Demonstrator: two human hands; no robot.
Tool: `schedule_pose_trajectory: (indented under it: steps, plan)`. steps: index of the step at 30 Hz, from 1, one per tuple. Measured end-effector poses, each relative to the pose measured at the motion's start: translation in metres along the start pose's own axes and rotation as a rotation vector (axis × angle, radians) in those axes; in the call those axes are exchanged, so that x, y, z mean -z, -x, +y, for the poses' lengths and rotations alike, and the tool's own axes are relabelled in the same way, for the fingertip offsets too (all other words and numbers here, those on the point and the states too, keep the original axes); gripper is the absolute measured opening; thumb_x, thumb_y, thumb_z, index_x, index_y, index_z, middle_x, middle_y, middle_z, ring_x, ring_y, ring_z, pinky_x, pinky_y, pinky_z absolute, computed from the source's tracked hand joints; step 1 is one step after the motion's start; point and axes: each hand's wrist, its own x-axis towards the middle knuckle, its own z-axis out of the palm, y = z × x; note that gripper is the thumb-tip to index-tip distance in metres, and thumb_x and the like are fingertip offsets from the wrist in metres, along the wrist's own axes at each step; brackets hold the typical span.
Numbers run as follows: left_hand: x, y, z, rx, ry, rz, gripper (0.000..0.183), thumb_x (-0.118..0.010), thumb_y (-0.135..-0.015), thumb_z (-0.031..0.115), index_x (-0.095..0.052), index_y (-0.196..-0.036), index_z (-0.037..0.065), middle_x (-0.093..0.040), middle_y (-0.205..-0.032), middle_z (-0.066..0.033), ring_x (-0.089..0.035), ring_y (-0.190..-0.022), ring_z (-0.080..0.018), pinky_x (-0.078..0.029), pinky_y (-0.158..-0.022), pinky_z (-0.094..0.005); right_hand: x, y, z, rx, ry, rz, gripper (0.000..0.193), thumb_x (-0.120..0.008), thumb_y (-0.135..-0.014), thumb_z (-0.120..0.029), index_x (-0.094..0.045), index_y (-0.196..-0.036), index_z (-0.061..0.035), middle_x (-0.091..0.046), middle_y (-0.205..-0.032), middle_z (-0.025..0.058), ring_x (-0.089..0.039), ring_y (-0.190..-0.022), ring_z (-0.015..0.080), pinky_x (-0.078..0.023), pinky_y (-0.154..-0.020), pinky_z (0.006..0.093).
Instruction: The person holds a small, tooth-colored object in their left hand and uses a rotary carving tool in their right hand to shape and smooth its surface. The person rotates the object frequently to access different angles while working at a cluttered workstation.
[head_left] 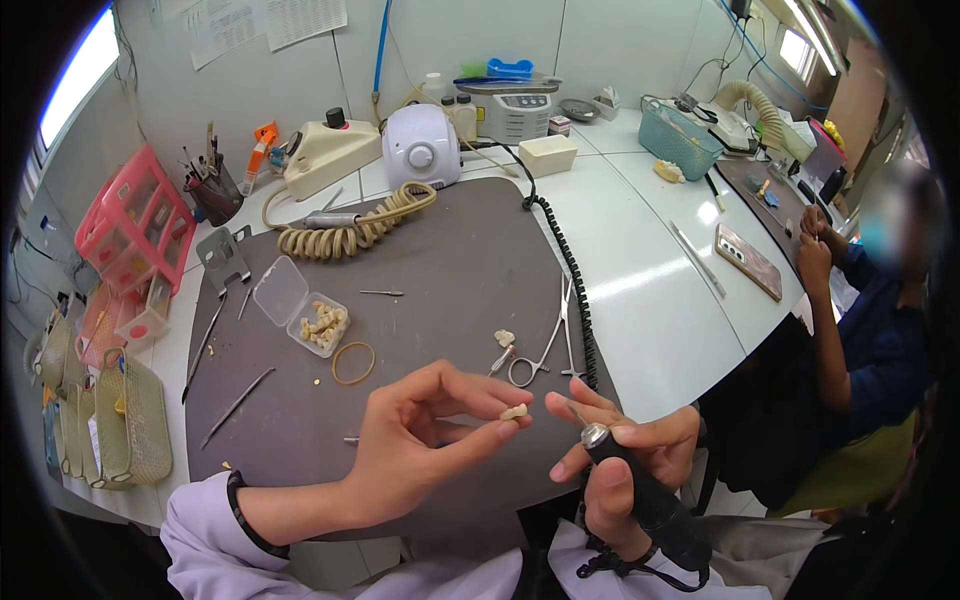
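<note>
My left hand (405, 455) pinches a small tooth-coloured dental piece (514, 412) between thumb and fingertips, over the near part of the grey mat (450, 280). Just to its right, my right hand (655, 440) is wrapped round a black rotary handpiece (645, 500) with a silver collar. A thin tip sticks out of the collar toward the left hand, apart from the dental piece. Beyond the hands lie another tooth-coloured piece (504, 338) and a scissor-handled clamp (545, 360). An open clear plastic box (322, 325) of several tooth-like pieces lies left of them.
A white control unit (421, 145) stands at the back, and a black coiled cord (570, 255) runs down the mat's right edge. Left are a rubber band (353, 363), a metal hand tool (237, 408) and pink drawers (140, 215). A phone (748, 260) and a co-worker (865, 330) are right.
</note>
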Motion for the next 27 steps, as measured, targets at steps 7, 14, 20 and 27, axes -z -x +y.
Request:
schedule_pose_trajectory:
  steps: [7, 14, 20, 27]
  plan:
    - [-0.005, -0.004, 0.005, 0.058, 0.034, 0.037, 0.013, -0.065, -0.081, -0.008, -0.055, -0.088, -0.002, -0.061, -0.107, -0.0221, -0.063, -0.099, -0.0195, -0.054, -0.085, -0.0309, -0.002, 0.006, 0.014, -0.061, -0.093, -0.094, 0.034, -0.064, -0.082, 0.002, -0.042, -0.108, 0.0020, -0.056, -0.107, 0.0394, -0.047, -0.122, 0.0395, -0.060, -0.074, 0.0356]
    - [-0.003, -0.006, 0.004, 0.083, 0.049, 0.027, 0.013, -0.063, -0.083, -0.007, -0.054, -0.089, -0.001, -0.061, -0.110, -0.0228, -0.063, -0.100, -0.0194, -0.053, -0.087, -0.0312, -0.004, 0.007, 0.016, -0.097, -0.085, -0.066, 0.031, -0.065, -0.081, 0.001, -0.045, -0.104, 0.0033, -0.056, -0.106, 0.0390, -0.048, -0.120, 0.0390, -0.061, -0.072, 0.0360]
    - [0.001, -0.007, 0.001, 0.122, 0.084, -0.029, 0.011, -0.063, -0.085, -0.002, -0.055, -0.092, -0.002, -0.061, -0.112, -0.0215, -0.061, -0.103, -0.0203, -0.052, -0.089, -0.0314, -0.001, 0.005, 0.016, -0.113, -0.040, -0.055, 0.029, -0.066, -0.080, 0.002, -0.047, -0.102, 0.0036, -0.056, -0.104, 0.0402, -0.051, -0.117, 0.0388, -0.060, -0.073, 0.0361]
    - [0.004, -0.007, -0.003, 0.130, 0.091, -0.055, 0.011, -0.063, -0.086, 0.000, -0.057, -0.095, -0.003, -0.061, -0.113, -0.0204, -0.060, -0.106, -0.0201, -0.050, -0.090, -0.0299, -0.001, 0.006, 0.016, -0.138, -0.034, -0.023, 0.029, -0.066, -0.079, 0.002, -0.048, -0.102, 0.0035, -0.057, -0.104, 0.0384, -0.053, -0.116, 0.0376, -0.060, -0.072, 0.0361]
